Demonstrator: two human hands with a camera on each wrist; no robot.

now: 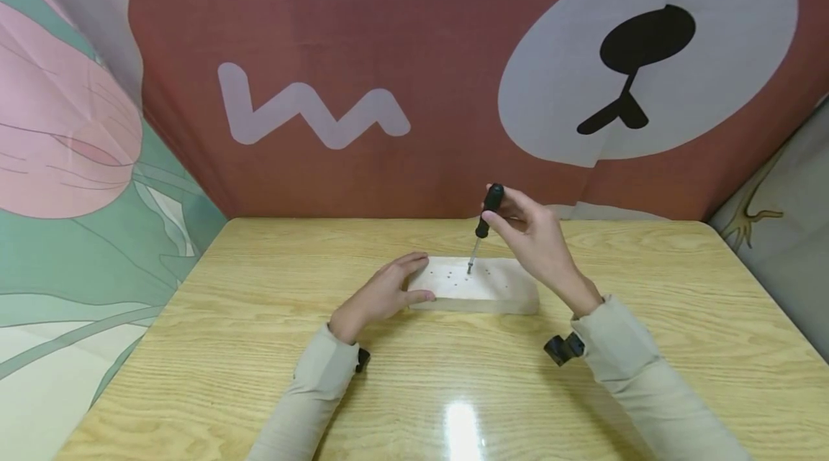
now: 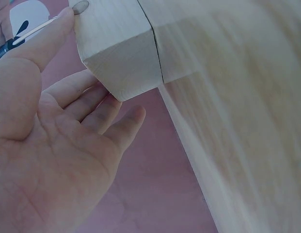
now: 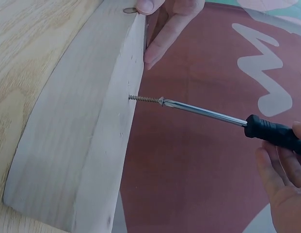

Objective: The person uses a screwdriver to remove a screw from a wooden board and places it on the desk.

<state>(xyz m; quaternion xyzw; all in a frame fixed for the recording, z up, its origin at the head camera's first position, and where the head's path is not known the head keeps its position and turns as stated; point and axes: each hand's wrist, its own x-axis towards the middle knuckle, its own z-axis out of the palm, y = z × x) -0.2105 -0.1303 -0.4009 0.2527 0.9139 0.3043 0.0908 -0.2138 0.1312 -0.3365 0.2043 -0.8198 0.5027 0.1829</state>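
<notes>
Right hand (image 1: 536,245) grips a screwdriver (image 1: 481,230), right of frame centre, tip meeting a screw (image 3: 146,99). Left hand (image 1: 387,287), lower centre, clasps the wooden block (image 1: 476,290).

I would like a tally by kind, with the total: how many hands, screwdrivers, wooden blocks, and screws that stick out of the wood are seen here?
Hands: 2 (left hand, right hand)
Screwdriver: 1
Wooden block: 1
Screw sticking out: 1
Total: 5
</notes>
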